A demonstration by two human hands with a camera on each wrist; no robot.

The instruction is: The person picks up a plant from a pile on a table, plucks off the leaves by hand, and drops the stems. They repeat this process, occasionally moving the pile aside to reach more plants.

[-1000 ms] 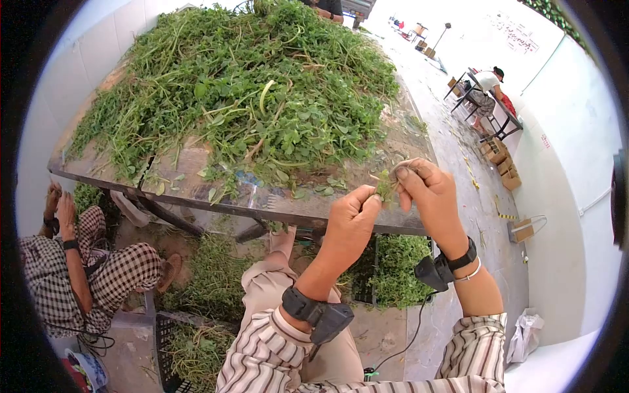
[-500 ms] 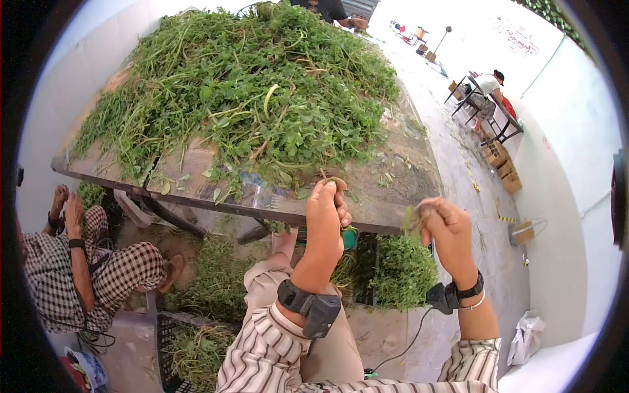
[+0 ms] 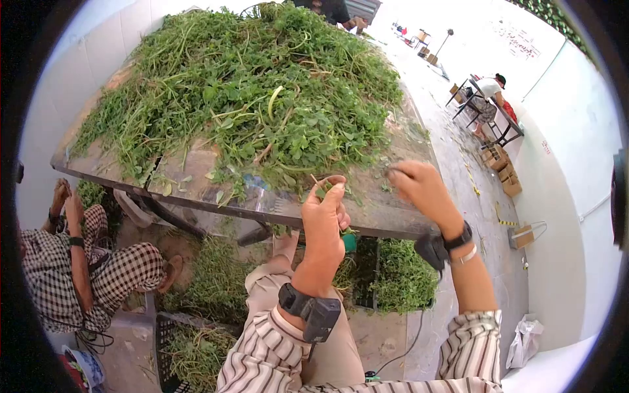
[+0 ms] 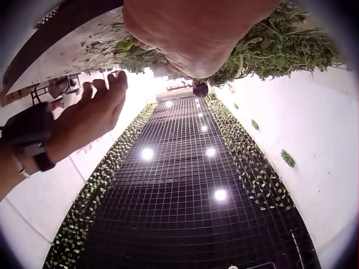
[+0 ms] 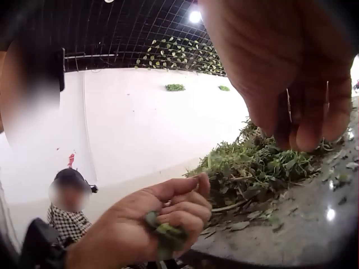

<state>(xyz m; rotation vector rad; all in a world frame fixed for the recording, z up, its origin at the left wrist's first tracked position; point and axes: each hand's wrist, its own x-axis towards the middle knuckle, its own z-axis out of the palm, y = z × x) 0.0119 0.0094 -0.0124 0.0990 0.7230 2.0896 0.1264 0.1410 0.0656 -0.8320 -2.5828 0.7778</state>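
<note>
Above the table's front edge, my left hand [image 3: 322,229] grips a green sprig [image 3: 322,190], its thin stem tip poking out beside the thumb. Leaves [image 5: 168,232] show in the palm of that left hand [image 5: 132,224] in the right wrist view. My right hand [image 3: 424,193] is over the table's right part, fingers bent loosely and apart from the left hand. Nothing can be made out between the fingers of the right hand [image 4: 90,120] in the left wrist view. A large heap of leafy stems [image 3: 262,92] lies beyond both hands.
Loose leaves dot the wooden table [image 3: 190,164]. Below are crates of greens, one a black crate [image 3: 162,350]. A person in checked clothes [image 3: 56,278] sits at left; another person [image 3: 486,88] is at a far table. Cartons [image 3: 496,157] stand along the right.
My hands were together a second ago and are now apart. The right hand swung out right, then up and left over the table; the greenery it held is no longer visible.
</note>
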